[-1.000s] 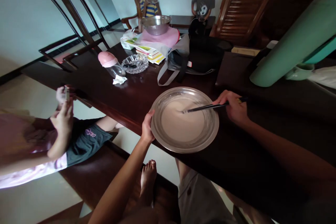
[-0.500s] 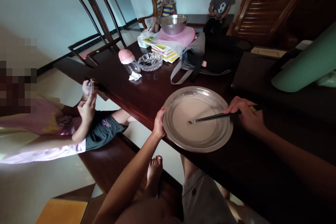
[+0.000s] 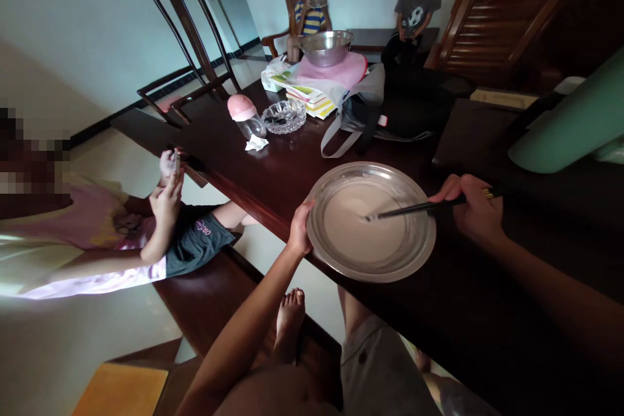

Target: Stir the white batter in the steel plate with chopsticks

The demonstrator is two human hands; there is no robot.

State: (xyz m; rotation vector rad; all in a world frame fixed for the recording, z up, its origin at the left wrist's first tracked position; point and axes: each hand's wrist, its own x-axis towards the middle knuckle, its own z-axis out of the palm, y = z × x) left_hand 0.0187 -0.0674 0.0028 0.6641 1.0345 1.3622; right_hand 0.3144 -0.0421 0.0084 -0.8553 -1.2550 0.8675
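Observation:
A wide metal basin (image 3: 423,253) stands near the table's front edge, with a pale, creamy liquid (image 3: 358,240) in it. My left hand (image 3: 301,229) is closed on the basin's left rim. In my right hand (image 3: 475,205), right of the basin, is a pair of dark chopsticks (image 3: 409,209). They slant down over the right rim, and their tips dip into the liquid near the middle. My right fingers are wrapped round their upper end.
Beyond the basin lie a grey-and-black bag (image 3: 404,110), a glass ashtray (image 3: 284,118), a pink-capped bottle (image 3: 245,116), crumpled tissue (image 3: 256,142) and books under another metal bowl (image 3: 325,51). A green cylinder (image 3: 570,123) is at right. A person with a phone (image 3: 176,161) sits at left; two more sit behind.
The chopstick tips have moved slightly to the right through the liquid, leaving a ripple. My right hand has shifted right and a little up. My left hand keeps hold of the rim.

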